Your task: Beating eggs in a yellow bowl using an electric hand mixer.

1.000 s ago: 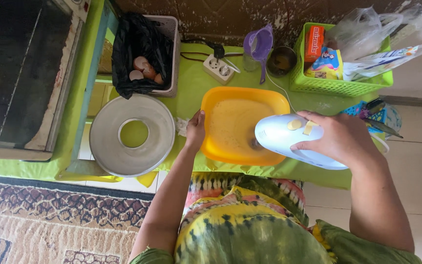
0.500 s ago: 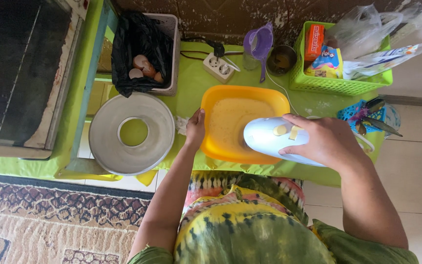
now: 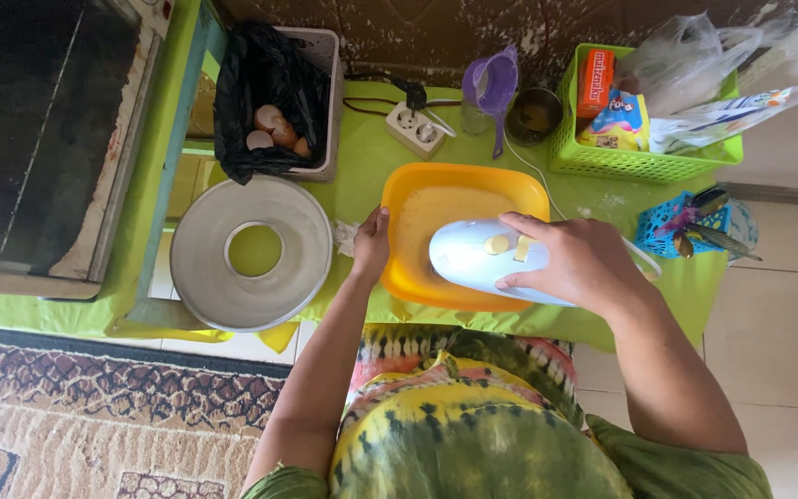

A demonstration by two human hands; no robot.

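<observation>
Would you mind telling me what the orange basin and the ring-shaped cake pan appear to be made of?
The orange basin looks like moulded plastic: a saturated, even colour with soft rounded corners and a slight sheen. The ring-shaped cake pan seems to be bare metal, probably aluminium, judging by its dull silver-grey brushed surface.

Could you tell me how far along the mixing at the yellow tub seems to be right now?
Done: eggs look cracked, with shells lying in the bag-lined bin, and pale batter sits in the yellow tub. In hand: the right hand holds the white hand mixer over the batter while the left hand steadies the tub's rim. Left: the metal ring pan beside it holds no batter.
</observation>
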